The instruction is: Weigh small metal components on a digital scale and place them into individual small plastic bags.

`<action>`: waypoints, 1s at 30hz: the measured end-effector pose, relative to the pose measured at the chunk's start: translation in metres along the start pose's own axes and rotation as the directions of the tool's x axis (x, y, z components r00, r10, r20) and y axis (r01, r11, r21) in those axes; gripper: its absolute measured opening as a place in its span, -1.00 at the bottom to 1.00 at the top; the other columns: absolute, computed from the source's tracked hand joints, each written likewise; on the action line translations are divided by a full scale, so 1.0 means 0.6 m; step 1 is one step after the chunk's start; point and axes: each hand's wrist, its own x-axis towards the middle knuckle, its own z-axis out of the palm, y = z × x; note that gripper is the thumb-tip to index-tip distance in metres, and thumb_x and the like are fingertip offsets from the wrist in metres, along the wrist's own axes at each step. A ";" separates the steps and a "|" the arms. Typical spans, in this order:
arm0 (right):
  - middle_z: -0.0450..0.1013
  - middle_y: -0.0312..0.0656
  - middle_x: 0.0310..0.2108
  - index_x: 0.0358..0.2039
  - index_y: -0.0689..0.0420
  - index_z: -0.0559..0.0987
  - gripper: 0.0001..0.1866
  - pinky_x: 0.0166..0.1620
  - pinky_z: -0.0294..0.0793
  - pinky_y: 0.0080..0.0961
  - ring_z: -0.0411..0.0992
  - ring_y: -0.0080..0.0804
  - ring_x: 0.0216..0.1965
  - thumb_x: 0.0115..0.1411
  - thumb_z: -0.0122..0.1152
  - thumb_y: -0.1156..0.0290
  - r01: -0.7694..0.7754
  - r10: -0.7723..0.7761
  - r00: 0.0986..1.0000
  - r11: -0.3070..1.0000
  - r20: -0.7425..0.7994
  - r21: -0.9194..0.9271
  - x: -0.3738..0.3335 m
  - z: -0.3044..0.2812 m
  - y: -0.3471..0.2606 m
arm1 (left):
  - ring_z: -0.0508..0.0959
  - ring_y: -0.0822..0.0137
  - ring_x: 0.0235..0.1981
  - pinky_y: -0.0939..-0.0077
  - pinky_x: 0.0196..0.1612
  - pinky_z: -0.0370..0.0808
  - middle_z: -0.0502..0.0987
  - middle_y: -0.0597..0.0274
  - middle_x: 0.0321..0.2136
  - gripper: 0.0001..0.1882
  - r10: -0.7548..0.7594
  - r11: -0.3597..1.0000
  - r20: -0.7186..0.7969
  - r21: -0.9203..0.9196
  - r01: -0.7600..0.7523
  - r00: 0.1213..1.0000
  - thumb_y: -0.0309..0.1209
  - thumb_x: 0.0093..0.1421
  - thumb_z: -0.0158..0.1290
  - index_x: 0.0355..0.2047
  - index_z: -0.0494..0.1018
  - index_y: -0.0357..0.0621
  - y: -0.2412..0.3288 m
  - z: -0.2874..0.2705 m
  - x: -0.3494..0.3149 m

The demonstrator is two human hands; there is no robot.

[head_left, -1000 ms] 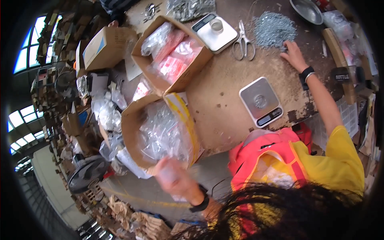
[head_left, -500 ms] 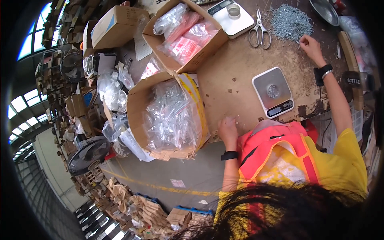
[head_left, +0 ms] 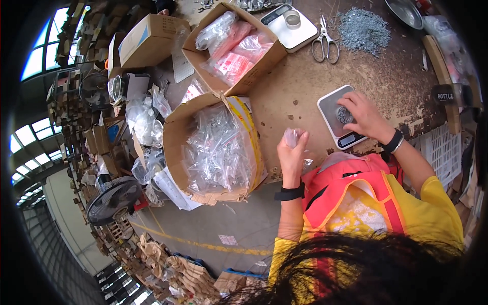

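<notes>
R hand (head_left: 362, 113) is moved to digi scale (head_left: 329, 104), spread over metal pcs (head_left: 343, 115); plastic bag (head_left: 291, 138) is pinched in L hand (head_left: 292, 156); scale's best not pressed.

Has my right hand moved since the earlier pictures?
Yes: judged against the grey pile, your right hand has moved away, toward you, and is now over the nearer scale.

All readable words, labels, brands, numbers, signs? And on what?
Black object, right edge: white lettering, legible; wording not copied here.
Near scale, display and buttons: too small to read.
Far scale, display: too small.
Red-and-white bags: print too small.
Cardboard box, back left: print too blurred.
</notes>
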 end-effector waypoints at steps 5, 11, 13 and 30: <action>0.36 -0.03 0.04 0.10 0.20 0.39 -0.23 0.16 0.39 -0.18 0.33 0.01 0.10 -0.18 0.50 0.51 -0.038 0.038 0.995 0.999 0.092 0.006 -0.021 0.040 0.012 | 0.49 0.59 -0.44 0.66 -0.48 0.42 0.57 0.40 -0.42 -0.84 0.067 0.997 0.021 0.034 -0.068 0.998 -0.40 0.23 0.26 -0.25 0.55 -0.17 -0.014 -0.002 0.006; 0.38 -0.01 0.04 0.12 0.21 0.39 -0.30 0.18 0.37 -0.20 0.33 0.00 0.11 -0.05 0.46 0.46 -0.070 0.071 0.997 0.997 0.025 -0.024 -0.014 0.030 0.006 | 0.46 0.62 -0.47 0.68 -0.44 0.37 0.62 0.38 -0.41 -0.82 0.068 0.998 0.089 -0.015 -0.067 0.994 -0.38 0.21 0.29 -0.25 0.55 -0.14 -0.017 0.006 0.003; 0.44 -0.05 0.02 0.17 0.17 0.38 -0.31 0.17 0.37 -0.27 0.41 -0.09 0.09 0.01 0.44 0.49 -0.056 0.073 0.996 0.957 -0.051 0.284 0.002 0.014 -0.024 | 0.50 0.58 -0.40 0.64 -0.33 0.43 0.60 0.37 -0.40 -0.81 0.061 0.998 0.107 -0.006 -0.060 0.992 -0.42 0.20 0.29 -0.24 0.53 -0.18 -0.018 0.013 0.003; 0.45 -0.41 -0.40 -0.05 0.23 0.52 -0.68 -0.21 0.42 -0.68 0.41 -0.72 -0.33 0.17 0.31 0.56 -0.358 0.151 0.930 0.584 0.336 0.728 0.038 -0.031 -0.058 | 0.27 0.63 -0.58 0.71 -0.56 0.16 0.30 0.55 -0.53 -0.46 -0.105 0.916 0.315 -0.340 0.215 0.943 -0.18 0.21 0.31 0.09 0.46 -0.24 -0.036 -0.010 0.043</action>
